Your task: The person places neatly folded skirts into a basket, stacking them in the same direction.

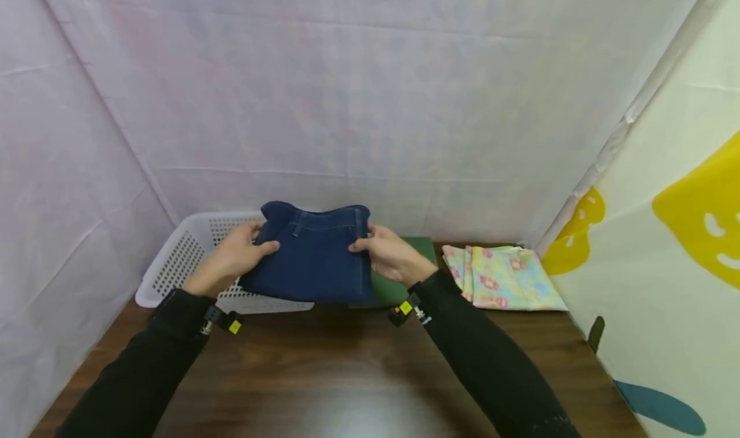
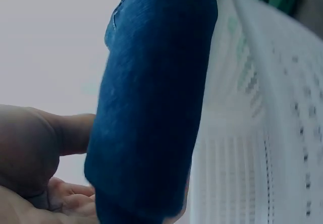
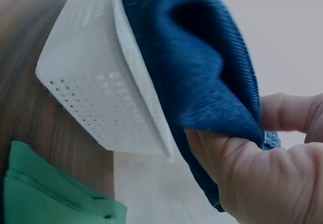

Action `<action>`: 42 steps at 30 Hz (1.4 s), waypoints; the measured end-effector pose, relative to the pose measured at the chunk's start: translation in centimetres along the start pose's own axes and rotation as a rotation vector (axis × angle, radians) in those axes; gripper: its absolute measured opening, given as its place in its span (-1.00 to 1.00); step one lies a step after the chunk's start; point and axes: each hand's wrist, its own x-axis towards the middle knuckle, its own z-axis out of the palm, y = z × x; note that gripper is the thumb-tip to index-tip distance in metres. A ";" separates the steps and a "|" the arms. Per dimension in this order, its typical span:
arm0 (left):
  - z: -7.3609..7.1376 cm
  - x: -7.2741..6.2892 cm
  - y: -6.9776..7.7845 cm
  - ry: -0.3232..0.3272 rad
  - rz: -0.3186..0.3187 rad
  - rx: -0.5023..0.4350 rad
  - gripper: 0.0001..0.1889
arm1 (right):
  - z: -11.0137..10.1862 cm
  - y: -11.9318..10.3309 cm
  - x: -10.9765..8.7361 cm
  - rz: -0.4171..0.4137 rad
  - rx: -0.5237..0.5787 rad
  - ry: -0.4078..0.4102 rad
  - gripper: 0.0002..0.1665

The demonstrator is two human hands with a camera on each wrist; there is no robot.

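Both hands hold a folded pair of dark blue jeans (image 1: 315, 258) up between them, over the right part of a white plastic basket (image 1: 173, 264). At the left side of the bundle, my left hand (image 1: 239, 255) grips it with the thumb on the near face. My right hand (image 1: 393, 255) pinches the opposite side, thumb in front and fingers behind. The right wrist view shows the folded denim layers (image 3: 202, 77) between thumb and fingers. In the left wrist view the jeans (image 2: 151, 98) hang beside the basket wall (image 2: 282, 82), and the left fingertips are mostly hidden behind the cloth.
A folded green cloth (image 1: 424, 248) lies on the brown wooden table (image 1: 324, 354), right of the basket and partly behind the right hand. Farther right is a folded pastel floral cloth (image 1: 503, 280). White curtain-like sheeting (image 1: 358, 104) stands behind the table.
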 end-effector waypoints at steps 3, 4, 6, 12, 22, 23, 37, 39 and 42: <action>-1.3 0.4 -0.8 0.006 -0.037 -0.014 -0.13 | 1.1 -0.1 1.9 0.002 -0.009 0.000 0.02; -1.7 0.5 -1.1 0.008 -0.047 -0.017 -0.13 | 1.5 0.0 2.4 0.007 -0.006 -0.001 0.00; -2.5 0.7 -1.7 0.003 -0.066 -0.018 -0.13 | 2.3 0.1 3.4 0.018 0.011 -0.007 0.00; -4.4 1.5 -3.4 0.014 -0.101 -0.007 -0.13 | 5.0 0.3 6.0 0.015 0.080 -0.035 0.14; -5.6 1.4 -5.9 0.046 -0.163 0.059 -0.10 | 7.9 2.2 8.4 0.069 -0.001 -0.009 0.17; -5.6 1.3 -5.9 0.044 -0.172 0.069 -0.10 | 7.9 2.2 8.4 0.078 -0.027 0.001 0.17; -4.0 0.5 -5.6 0.063 -0.084 0.267 -0.23 | 5.5 2.0 5.6 -0.093 -0.367 -0.003 -0.11; -3.2 0.4 -5.2 0.070 -0.055 0.271 -0.27 | 5.1 2.2 5.3 -0.128 -0.374 0.001 -0.15; -2.0 0.1 -4.4 0.076 -0.019 0.276 -0.32 | 4.3 2.5 4.8 -0.188 -0.378 0.019 -0.21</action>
